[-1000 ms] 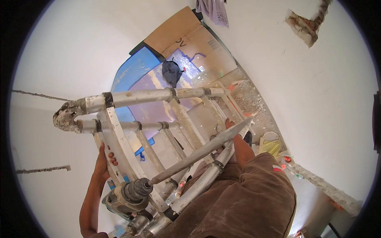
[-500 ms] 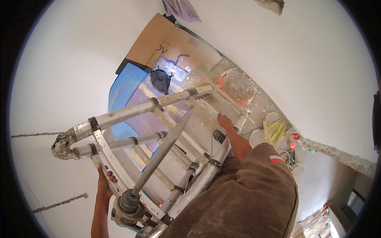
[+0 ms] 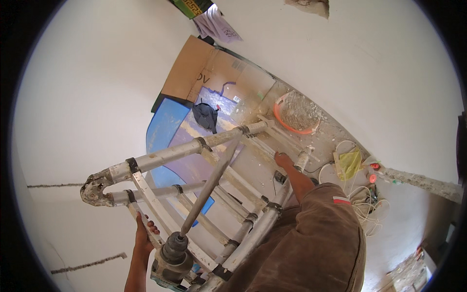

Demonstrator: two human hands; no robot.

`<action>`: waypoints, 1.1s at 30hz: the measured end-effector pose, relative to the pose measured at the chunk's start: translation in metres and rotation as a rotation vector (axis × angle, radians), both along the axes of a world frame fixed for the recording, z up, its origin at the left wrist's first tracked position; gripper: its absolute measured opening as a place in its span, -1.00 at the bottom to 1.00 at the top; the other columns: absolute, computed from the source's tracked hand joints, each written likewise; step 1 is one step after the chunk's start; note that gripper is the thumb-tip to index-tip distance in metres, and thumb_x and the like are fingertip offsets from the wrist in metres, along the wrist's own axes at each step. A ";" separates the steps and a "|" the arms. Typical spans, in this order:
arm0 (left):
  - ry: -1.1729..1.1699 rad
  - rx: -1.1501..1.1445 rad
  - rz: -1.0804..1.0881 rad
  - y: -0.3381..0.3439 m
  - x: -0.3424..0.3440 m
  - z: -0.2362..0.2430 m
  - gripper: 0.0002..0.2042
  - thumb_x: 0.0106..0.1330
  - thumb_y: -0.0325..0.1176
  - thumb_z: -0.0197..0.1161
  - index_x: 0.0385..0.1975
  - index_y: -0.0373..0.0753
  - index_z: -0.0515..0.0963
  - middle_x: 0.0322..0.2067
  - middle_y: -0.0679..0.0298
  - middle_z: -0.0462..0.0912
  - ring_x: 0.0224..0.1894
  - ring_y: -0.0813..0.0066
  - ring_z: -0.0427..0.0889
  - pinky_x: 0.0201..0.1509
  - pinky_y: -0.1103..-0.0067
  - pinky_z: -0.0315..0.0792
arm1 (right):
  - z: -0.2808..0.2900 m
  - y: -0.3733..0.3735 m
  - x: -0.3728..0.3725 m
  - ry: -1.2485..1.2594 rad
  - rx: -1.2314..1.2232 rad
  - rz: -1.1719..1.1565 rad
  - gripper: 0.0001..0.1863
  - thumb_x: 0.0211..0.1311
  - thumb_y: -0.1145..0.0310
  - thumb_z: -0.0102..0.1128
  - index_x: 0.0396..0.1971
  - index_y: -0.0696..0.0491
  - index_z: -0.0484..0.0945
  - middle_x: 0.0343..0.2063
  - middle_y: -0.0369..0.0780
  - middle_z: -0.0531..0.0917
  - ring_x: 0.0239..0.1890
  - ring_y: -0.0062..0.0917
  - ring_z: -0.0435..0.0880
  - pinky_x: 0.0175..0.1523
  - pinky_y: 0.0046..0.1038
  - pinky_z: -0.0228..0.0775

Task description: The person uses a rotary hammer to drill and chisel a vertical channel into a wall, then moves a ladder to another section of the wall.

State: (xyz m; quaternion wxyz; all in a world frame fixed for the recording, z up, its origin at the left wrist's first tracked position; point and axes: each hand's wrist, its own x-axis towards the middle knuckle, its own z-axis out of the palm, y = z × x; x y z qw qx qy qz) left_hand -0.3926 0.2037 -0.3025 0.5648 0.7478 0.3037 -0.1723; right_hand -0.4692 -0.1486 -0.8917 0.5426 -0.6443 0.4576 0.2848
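A folding metal ladder [image 3: 168, 158], dusty and splashed, stretches away below me. At its near left end, my left hand [image 3: 144, 233] is closed around a side rung. My right hand [image 3: 283, 159] grips another rung, farther down near the ladder's right rail. Beside my left hand rests a power hammer [image 3: 173, 260], its long tapered chisel [image 3: 210, 189] pointing away over the rungs. No hand touches the hammer; what bears it underneath is hidden. My brown-trousered leg [image 3: 311, 233] lies against the ladder's right side.
Down on the floor are a dark bag [image 3: 205, 116], cardboard [image 3: 182, 68], a blue sheet [image 3: 165, 121] and an orange-rimmed tub [image 3: 278, 114] of rubble. Loose pale cable [image 3: 362, 214] lies to the right. White walls carry chiselled grooves [image 3: 90, 263].
The whole scene has shifted slightly right and down as my head moved. Both hands keep their hold on the ladder rungs, and the hammer lies in the same place against it.
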 end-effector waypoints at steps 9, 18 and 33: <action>0.077 -0.044 -0.079 -0.005 0.022 -0.016 -0.49 0.17 0.30 0.22 -0.43 -0.06 0.33 -0.68 0.44 0.29 -0.69 0.59 0.32 -0.55 0.61 0.40 | 0.028 -0.015 -0.031 -0.056 -0.100 0.034 -0.14 0.31 -0.32 -0.45 0.34 0.08 0.20 0.24 0.01 0.39 0.30 -0.03 0.31 0.35 0.04 0.03; 0.019 -0.096 -0.151 0.016 0.030 -0.022 -0.53 0.25 0.21 0.19 -0.25 -0.07 0.29 -0.61 0.42 0.32 -0.64 0.55 0.36 -0.53 0.56 0.41 | 0.075 -0.054 -0.097 -0.580 -0.291 -0.342 -0.43 0.44 0.00 -0.21 0.26 0.10 0.26 0.23 0.04 0.36 0.25 -0.08 0.34 0.30 -0.22 0.18; -0.039 -0.129 -0.227 0.017 0.033 -0.040 -0.46 0.22 0.20 0.23 -0.16 -0.18 0.37 -0.52 0.31 0.42 -0.55 0.45 0.48 -0.45 0.47 0.52 | 0.095 0.084 -0.370 -0.294 0.130 -0.462 -0.51 0.39 -0.03 -0.10 0.07 0.06 0.37 -0.30 -0.19 0.57 -0.29 -0.51 0.55 -0.32 -0.41 0.33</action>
